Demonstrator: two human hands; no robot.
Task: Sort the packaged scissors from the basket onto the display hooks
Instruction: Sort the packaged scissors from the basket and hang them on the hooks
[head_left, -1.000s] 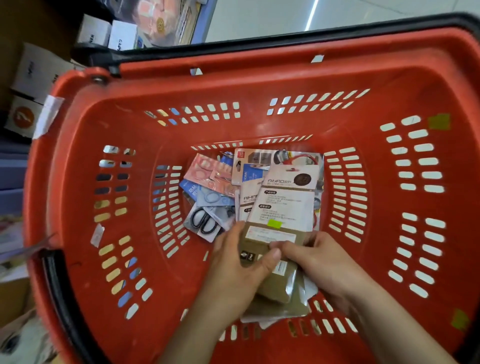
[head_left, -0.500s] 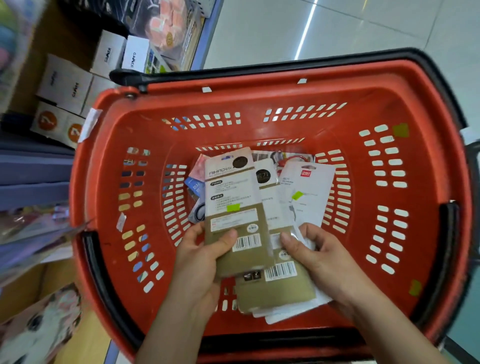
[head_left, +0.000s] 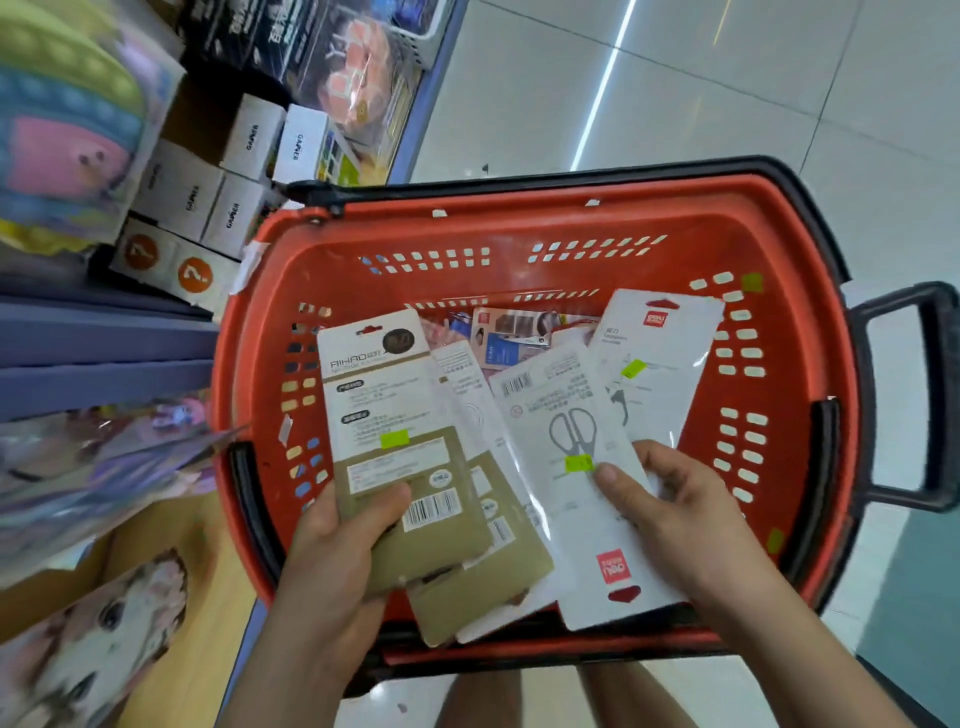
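1. Over the red shopping basket (head_left: 519, 218), we fan several packaged scissors between both hands.
2. Our left hand (head_left: 332, 540) grips a tan-and-white card pack (head_left: 384, 410) printed "AIHAO", thumb pressed beside its barcode. A yellow-green sticker sits mid-card, and a second tan pack (head_left: 509, 577) lies underneath.
3. Our right hand (head_left: 675, 519) pinches a white pack (head_left: 571, 519), thumb just beside a yellow-green sticker. The pack is upside down and shows a scissors drawing, a barcode and a red "deli" logo near its lower end.
4. Behind it stands another white pack (head_left: 660, 364) with the red logo at its top; we cannot tell whether our right fingers hold it.
5. More packs (head_left: 514, 332) lie on the basket floor, their print too small to read.
6. Left of the basket, shelf boxes (head_left: 195, 275) bear orange question marks.
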